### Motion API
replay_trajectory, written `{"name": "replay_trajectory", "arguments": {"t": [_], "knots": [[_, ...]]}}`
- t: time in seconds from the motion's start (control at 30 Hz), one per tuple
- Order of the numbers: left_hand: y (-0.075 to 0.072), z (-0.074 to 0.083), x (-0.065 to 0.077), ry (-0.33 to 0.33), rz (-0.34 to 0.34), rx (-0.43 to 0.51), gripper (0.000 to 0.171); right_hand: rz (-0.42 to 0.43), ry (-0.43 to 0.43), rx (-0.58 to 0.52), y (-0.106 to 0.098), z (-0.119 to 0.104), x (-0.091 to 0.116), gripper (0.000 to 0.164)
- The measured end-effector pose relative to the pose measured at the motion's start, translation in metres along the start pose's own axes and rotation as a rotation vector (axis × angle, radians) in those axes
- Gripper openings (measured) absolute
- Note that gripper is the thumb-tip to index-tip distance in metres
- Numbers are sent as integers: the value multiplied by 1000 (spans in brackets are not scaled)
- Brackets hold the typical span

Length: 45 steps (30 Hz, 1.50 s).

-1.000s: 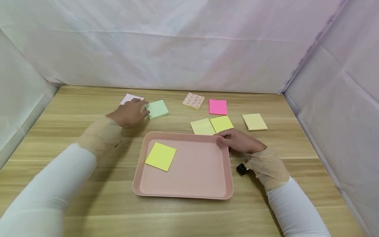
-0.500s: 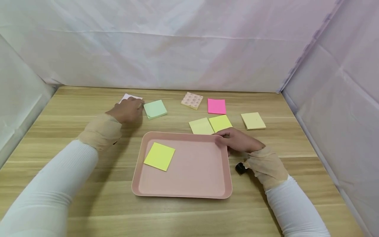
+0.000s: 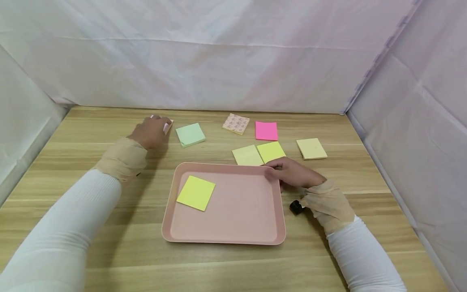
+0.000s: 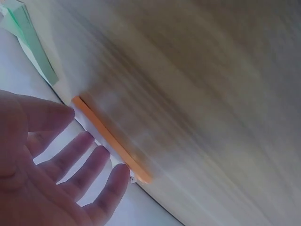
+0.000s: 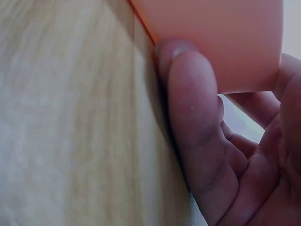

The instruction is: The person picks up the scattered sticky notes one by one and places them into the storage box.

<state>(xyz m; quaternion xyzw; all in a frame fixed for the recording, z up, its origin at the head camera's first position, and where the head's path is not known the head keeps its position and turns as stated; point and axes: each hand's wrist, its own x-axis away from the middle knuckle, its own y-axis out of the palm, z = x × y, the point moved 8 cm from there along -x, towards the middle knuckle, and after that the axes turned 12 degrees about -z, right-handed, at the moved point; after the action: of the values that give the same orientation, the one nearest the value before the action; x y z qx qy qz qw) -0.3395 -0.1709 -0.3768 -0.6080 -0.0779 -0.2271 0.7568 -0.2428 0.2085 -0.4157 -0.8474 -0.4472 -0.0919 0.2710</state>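
Observation:
At the far left, my left hand (image 3: 148, 132) is over a pale sticky note pad (image 3: 168, 127). In the left wrist view its fingertips are right at the top of the pad, spread apart and only slightly bent, with the thumb at one end; the pad's orange edge (image 4: 113, 139) faces the camera. My right hand (image 3: 295, 173) grips the far right corner of the pink tray (image 3: 238, 238), thumb over the rim and fingers outside and under it. One yellow sticky note pad (image 3: 196, 193) lies inside the tray, at its left.
Right of the left hand lies a green pad (image 3: 191, 134). Farther right are a patterned pad (image 3: 236, 123), a pink pad (image 3: 266, 130), two yellowish pads (image 3: 248, 155) behind the tray and a cream pad (image 3: 311, 149). White sheeting (image 3: 204, 73) walls the back and sides.
My left hand has moved left, away from the green pad, onto the pale pad, which now shows as a narrow strip past the fingers. The right hand keeps its hold on the tray.

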Motion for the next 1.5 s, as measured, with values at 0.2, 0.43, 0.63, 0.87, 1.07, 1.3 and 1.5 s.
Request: {"name": "replay_trajectory", "arguments": {"t": [0.2, 0.43, 0.63, 0.87, 1.07, 1.3, 1.5], "knots": [[-3, -2, 2, -19, 4, -33, 45, 5, 2, 1, -1, -1, 0, 24], [-6, -5, 4, -25, -11, -55, 47, 12, 9, 0, -1, -2, 1, 24], [-4, -11, 5, -23, -40, -11, 54, 6, 4, -4, 0, -1, 0, 24], [5, -21, 5, -63, -125, 75, 65, 4, 9, -8, 0, -1, 0, 25], [6, -26, 6, -54, -153, 77, 62, -1, 14, -24, 1, 0, 1, 24], [6, -30, 11, -76, -173, 71, 55, 7, 6, 5, 0, 0, 0, 24], [4, -32, 19, -74, -161, 62, 61, 7, 0, -9, 0, -1, 0, 24]]}}
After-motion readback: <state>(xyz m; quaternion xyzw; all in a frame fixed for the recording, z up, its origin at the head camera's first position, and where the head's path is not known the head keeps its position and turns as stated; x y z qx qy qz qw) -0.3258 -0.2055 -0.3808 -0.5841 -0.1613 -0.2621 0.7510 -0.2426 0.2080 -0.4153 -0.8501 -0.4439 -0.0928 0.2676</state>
